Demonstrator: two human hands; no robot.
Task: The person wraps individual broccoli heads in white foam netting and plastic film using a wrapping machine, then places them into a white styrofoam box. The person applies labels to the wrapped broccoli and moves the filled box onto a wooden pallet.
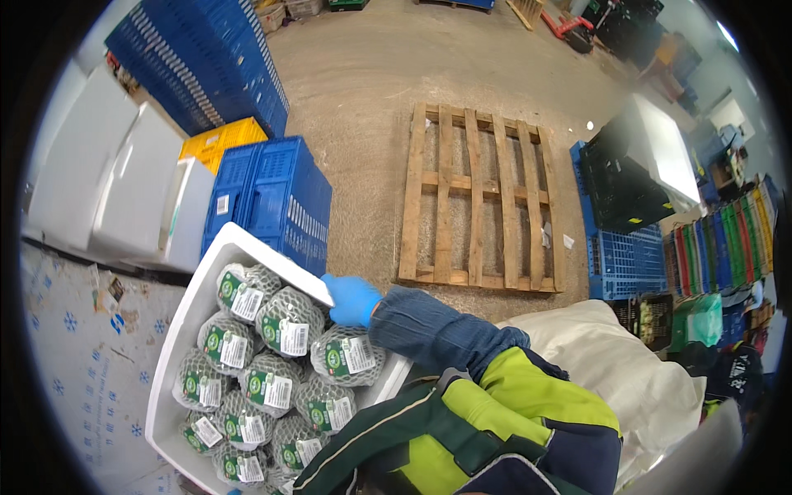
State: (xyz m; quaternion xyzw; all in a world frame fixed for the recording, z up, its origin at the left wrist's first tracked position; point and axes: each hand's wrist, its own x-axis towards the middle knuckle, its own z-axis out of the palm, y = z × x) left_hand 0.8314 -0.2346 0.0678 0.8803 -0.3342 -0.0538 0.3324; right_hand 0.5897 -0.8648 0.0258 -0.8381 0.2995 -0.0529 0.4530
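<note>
My right hand [352,300], in a blue glove, grips the far right corner of a white polystyrene foam box [179,334]. Its fingers are hidden beneath the rim. Inside the box sit several round items in foam net sleeves [291,322], likely fruit, bearing green labels and barcode stickers. They lie close together in rows and fill the visible part of the box. Of my left hand [234,492], only a sliver of blue glove shows at the bottom edge, by the near side of the box; its grip is hidden. The left sleeve crosses the box's near right part.
A wooden pallet [473,198] lies on the concrete floor ahead. Blue crates [272,185], a yellow crate [223,139] and white foam boxes [124,179] stand left. A printed board [93,371] lies beside the box. Right are a white sack [594,346] and black crates [625,167].
</note>
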